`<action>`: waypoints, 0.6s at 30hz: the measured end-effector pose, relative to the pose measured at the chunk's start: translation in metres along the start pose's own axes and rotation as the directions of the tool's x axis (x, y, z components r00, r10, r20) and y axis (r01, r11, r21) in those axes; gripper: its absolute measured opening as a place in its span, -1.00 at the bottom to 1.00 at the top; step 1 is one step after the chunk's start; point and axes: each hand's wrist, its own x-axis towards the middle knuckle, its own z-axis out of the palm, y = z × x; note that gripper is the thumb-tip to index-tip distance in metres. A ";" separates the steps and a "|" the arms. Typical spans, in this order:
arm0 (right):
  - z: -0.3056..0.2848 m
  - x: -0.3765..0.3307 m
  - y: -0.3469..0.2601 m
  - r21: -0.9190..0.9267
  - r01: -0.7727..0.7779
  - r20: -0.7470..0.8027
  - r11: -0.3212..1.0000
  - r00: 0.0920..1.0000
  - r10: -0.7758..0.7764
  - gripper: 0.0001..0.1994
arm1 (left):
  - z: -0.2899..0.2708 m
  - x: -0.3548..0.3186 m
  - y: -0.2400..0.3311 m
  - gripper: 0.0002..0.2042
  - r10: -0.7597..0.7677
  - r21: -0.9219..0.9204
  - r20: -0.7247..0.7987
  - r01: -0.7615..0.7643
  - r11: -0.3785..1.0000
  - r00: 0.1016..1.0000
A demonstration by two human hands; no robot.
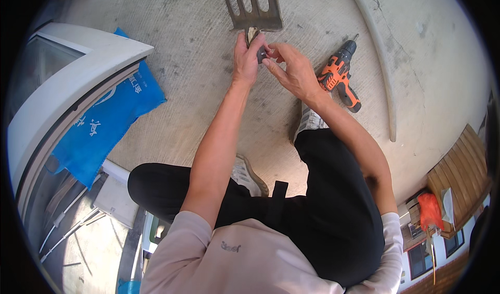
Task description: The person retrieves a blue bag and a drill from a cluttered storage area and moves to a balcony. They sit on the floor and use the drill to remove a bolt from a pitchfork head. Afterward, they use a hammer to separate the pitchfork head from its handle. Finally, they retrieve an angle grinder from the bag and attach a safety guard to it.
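A dark metal fork head [256, 22] with several long tines lies at the top of the head view, tines pointing away from me. My left hand [245, 62] is wrapped round its short socket, where a pale scrap of wood shows. My right hand [296, 71] has thumb and fingertips closed at the socket's near end; whatever small thing they may pinch is hidden. Right of my hands, an orange and black cordless drill [337, 74] rests on the concrete, its bit pointing away.
A long, curved wooden pole [384, 70] lies on the concrete floor [187, 39] at the right. At the left, a blue bag [122, 112] hangs beside a white-framed window panel [99, 52]. My shoes and bent knees are close below my hands.
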 end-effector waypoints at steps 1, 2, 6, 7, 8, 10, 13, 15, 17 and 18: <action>0.006 0.009 -0.003 0.034 -0.005 -0.007 0.999 1.000 0.005 -0.74 | -0.001 0.002 0.002 -0.81 0.021 0.013 -0.019 -0.020 1.000 1.000; 0.010 0.012 -0.002 0.001 0.019 0.003 1.000 1.000 -0.019 -0.77 | -0.001 0.001 0.000 -0.82 0.041 0.025 -0.037 -0.040 0.999 0.998; 0.014 0.020 0.000 -0.028 0.115 0.035 0.993 0.993 -0.114 -0.86 | -0.003 -0.002 0.002 -0.81 0.046 0.031 -0.067 -0.044 0.999 0.997; 0.013 0.021 -0.001 -0.004 0.138 0.039 0.990 0.990 -0.138 -0.88 | -0.005 -0.002 0.003 -0.80 0.042 0.033 -0.073 -0.040 0.999 0.996; 0.010 0.023 -0.001 -0.007 0.135 -0.001 0.991 0.991 -0.135 -0.89 | -0.007 -0.001 0.003 -0.79 0.080 0.082 -0.072 -0.074 0.994 0.994; 0.000 0.025 0.003 -0.009 0.120 -0.086 0.993 0.989 -0.120 -0.90 | -0.010 -0.003 0.008 -0.77 0.027 0.060 -0.041 -0.025 0.998 0.999; -0.019 0.041 0.048 -0.199 0.014 -0.128 0.980 0.991 -0.040 -0.89 | -0.011 -0.003 0.008 -0.74 0.021 0.028 0.003 -0.021 0.999 1.000; -0.029 0.047 0.083 -0.307 -0.011 -0.092 0.952 0.996 -0.019 -0.85 | -0.011 -0.003 0.008 -0.74 0.017 -0.016 0.045 -0.016 1.000 0.999; -0.029 0.052 0.080 -0.344 -0.020 -0.072 0.939 0.997 -0.005 -0.76 | -0.017 -0.004 0.015 -0.73 0.018 -0.026 0.055 -0.017 1.000 0.998; -0.029 0.049 0.078 -0.339 -0.021 -0.087 0.941 0.996 -0.009 -0.73 | -0.018 -0.005 0.018 -0.73 0.018 -0.032 0.064 -0.016 0.999 0.998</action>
